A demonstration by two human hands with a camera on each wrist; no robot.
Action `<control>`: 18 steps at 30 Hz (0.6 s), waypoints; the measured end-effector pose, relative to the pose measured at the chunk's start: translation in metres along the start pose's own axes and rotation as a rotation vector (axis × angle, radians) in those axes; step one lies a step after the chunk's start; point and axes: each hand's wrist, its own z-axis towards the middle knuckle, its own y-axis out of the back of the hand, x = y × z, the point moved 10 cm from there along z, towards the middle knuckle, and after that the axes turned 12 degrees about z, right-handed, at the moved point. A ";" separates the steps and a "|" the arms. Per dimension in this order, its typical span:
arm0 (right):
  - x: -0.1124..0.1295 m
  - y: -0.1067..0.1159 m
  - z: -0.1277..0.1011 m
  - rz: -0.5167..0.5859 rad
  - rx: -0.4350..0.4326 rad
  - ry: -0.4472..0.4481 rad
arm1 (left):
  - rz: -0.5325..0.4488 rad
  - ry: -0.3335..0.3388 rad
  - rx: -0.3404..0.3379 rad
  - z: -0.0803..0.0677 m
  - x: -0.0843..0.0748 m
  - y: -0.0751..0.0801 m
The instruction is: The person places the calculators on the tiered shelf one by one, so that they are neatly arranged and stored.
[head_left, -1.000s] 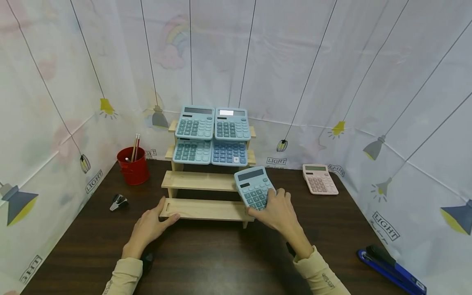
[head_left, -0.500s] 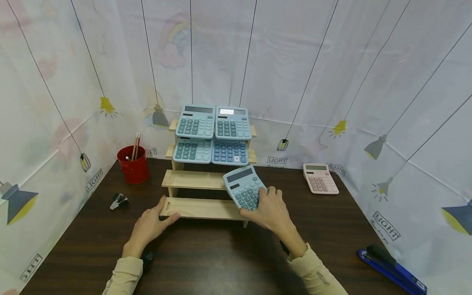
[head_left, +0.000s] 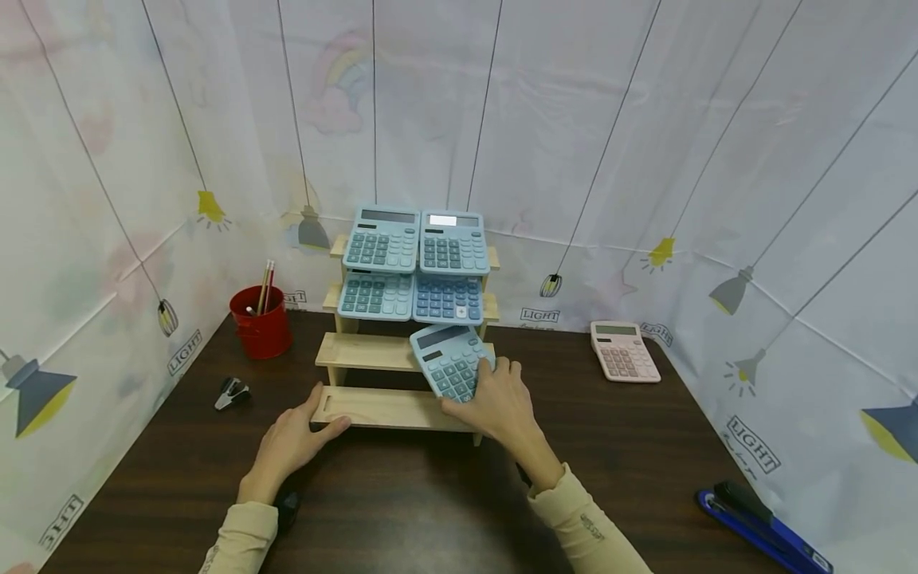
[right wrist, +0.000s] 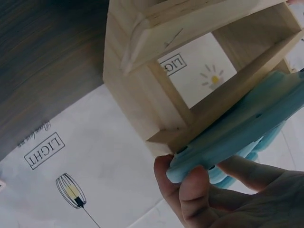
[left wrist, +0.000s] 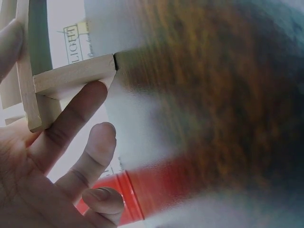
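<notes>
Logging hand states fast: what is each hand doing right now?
Left hand: open, fingers resting on the stepped wooden rack.
Right hand: holding the light blue calculator.

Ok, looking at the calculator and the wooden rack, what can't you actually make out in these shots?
- Blue calculator, head view: its lower keys are covered by the right hand.
- Same calculator, right wrist view: only its underside and edge show, so no display.
- Wooden rack, left wrist view: cut off by the left edge; the table and red cup are blurred.
- Pink calculator, head view: key labels too small to read.
</notes>
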 end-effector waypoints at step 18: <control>0.007 -0.010 0.010 -0.082 -0.028 -0.048 | 0.007 0.005 -0.002 -0.001 0.000 0.000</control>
